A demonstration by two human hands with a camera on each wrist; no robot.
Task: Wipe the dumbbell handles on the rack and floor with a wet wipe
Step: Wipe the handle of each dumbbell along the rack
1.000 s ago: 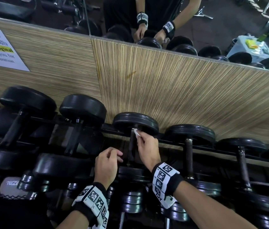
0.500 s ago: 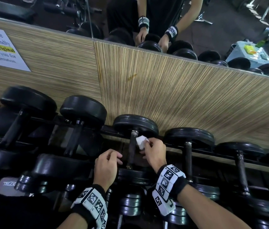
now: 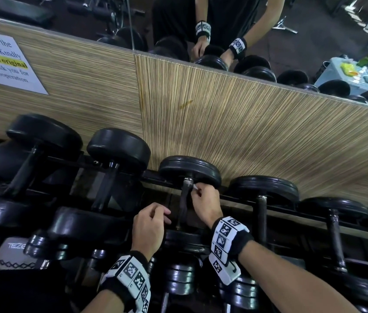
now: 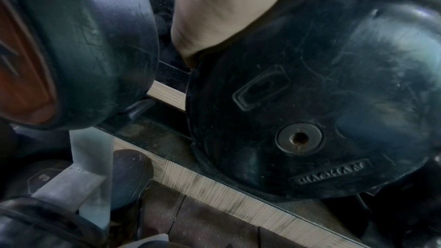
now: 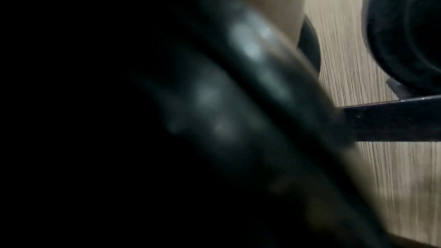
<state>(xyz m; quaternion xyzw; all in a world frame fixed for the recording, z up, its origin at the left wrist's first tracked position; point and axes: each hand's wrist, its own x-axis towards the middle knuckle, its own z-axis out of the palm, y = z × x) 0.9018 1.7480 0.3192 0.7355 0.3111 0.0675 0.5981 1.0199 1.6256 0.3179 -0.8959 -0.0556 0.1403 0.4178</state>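
In the head view a black dumbbell (image 3: 188,169) lies on the rack's upper tier, its dark handle (image 3: 183,202) running toward me. My right hand (image 3: 197,193) pinches a small white wet wipe (image 3: 194,187) against the handle's far end, just below the far head. Most of the wipe is hidden by the fingers. My left hand (image 3: 153,219) holds nothing, its fingers loosely curled to the left of the handle over the near head. The left wrist view shows that palm (image 4: 214,16) against the near head (image 4: 310,101). The right wrist view is dark and blurred.
More black dumbbells (image 3: 263,188) line the rack (image 3: 115,164) on both sides, with chrome ones (image 3: 179,276) on the lower tier. A striped wood panel (image 3: 246,123) stands close behind, with a mirror (image 3: 223,23) above it. A printed notice (image 3: 4,62) is at the left.
My right hand drew back from the handle with the wipe showing, then returned to the handle's far end. My left hand stayed in place.
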